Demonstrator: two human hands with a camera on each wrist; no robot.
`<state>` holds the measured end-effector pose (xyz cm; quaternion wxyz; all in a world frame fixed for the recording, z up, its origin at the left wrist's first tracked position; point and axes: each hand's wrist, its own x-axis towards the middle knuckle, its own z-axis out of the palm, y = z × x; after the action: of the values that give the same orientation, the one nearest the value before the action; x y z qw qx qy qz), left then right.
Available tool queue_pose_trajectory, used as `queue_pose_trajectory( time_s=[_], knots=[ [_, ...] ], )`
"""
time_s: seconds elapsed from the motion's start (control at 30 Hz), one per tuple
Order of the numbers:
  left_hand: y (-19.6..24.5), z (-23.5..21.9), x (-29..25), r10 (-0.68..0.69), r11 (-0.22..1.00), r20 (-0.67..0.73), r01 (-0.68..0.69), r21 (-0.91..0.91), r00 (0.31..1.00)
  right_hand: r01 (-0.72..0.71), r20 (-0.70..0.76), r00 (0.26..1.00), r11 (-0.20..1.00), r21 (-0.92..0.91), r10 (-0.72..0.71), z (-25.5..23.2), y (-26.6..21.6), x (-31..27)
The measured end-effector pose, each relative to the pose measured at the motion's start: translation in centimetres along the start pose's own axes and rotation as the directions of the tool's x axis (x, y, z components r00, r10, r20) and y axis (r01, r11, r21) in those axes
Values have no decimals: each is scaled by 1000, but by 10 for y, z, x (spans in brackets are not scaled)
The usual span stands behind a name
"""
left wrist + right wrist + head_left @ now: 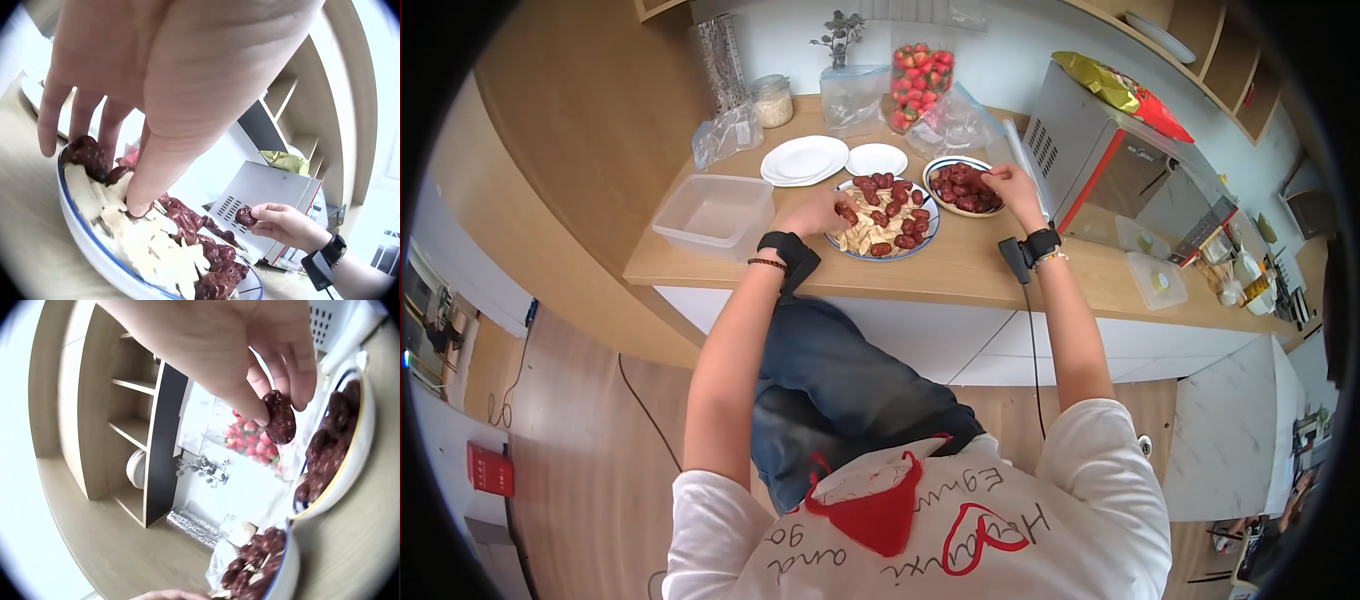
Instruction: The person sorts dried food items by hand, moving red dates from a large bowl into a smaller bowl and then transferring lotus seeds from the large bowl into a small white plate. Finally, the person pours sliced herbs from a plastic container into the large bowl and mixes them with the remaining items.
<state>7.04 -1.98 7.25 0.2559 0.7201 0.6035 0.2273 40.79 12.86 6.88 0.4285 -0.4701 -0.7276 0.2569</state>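
Note:
In the head view my left hand (810,213) reaches over a blue-rimmed plate (933,232) of pale slices (858,240) and red dates (906,240). In the left wrist view its fingers extend down beside a date (87,157) at the rim, the thumb tip among the slices; the index finger is mostly hidden behind the thumb. My right hand (1012,188) is at a second bowl (935,163) heaped with dates (963,188). Its thumb and fingers pinch one wrinkled red date (279,417), held above that bowl in the right wrist view.
A clear plastic box (712,212) stands left of the plate, with white plates (804,160) behind. At the back are a jar (772,102), plastic bags (730,135) and strawberries (920,85). A microwave (1135,180) bounds the right side; a cable (1033,350) hangs from the right wrist.

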Motion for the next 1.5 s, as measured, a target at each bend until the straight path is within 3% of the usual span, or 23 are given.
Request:
queue_pose_trajectory(
  time_s=[0.03, 0.07, 0.2, 0.3, 0.47, 0.57, 0.67, 0.77, 0.87, 1.0, 1.1, 1.13, 1.23, 1.3, 1.37, 1.43, 1.5],
  knots=[
    [4, 3, -5, -23, 999, -44, 22, -28, 999, 15, -26, 999, 997, -81, -18, -3, 2, 4],
    [9, 3, -10, -43, 998, -88, 38, -56, 995, -46, -15, 999, 998, -49, 45, -8, -3, 4],
    [15, 6, -13, -68, 998, -190, 69, -3, 979, 44, 183, 983, 996, -72, -30, -14, 14, 10],
    [20, 5, -15, -78, 993, -212, 94, 67, 974, 111, 234, 969, 982, -150, -74, -13, 17, 4],
    [6, 11, -11, 10, 998, -276, 7, 62, 961, 98, 250, 966, 989, -107, -69, -15, -17, -23],
    [1, 14, -10, 46, 998, -322, -29, 58, 946, 128, 275, 959, 967, -221, -64, -11, -10, -22],
    [2, 12, -13, 57, 998, -341, -51, 25, 938, 227, 315, 941, 922, -314, -125, -4, -1, -17],
    [6, 2, -17, 16, 994, -270, -44, -98, 963, 347, 370, 900, 893, -287, -231, 1, -7, -16],
    [7, -7, -18, -31, 976, -218, -18, -217, 975, 208, 345, 929, 959, -192, -132, 2, -20, -17],
    [20, -17, -10, 59, 986, -318, -105, -129, 946, 209, 263, 953, 958, -196, -154, 3, -44, -19],
    [43, -16, -2, 137, 968, -352, -200, -150, 926, 140, 341, 922, 978, 151, -185, 10, -73, -25],
    [53, -16, 3, 155, 965, -354, -218, -144, 922, 33, 418, 890, 941, 337, -181, 16, -75, -26],
    [67, 0, 28, 191, 954, -324, -254, -163, 927, -184, 474, 877, 862, 473, -73, 37, -83, -30],
    [74, 10, 46, 235, 928, -296, -304, -213, 926, -235, 485, 873, 826, 513, -53, 47, -83, -33],
    [83, 18, 62, 321, 930, -233, -352, -106, 918, -289, 532, 844, 780, 555, -65, 54, -84, -36],
    [91, 27, 66, 403, 904, -273, -427, -31, 874, -322, 489, 872, 722, 612, -27, 64, -72, -37],
    [91, 34, 76, 445, 887, -209, -461, -30, 871, -384, 455, 888, 654, 652, 68, 65, -63, -36]
  ],
)
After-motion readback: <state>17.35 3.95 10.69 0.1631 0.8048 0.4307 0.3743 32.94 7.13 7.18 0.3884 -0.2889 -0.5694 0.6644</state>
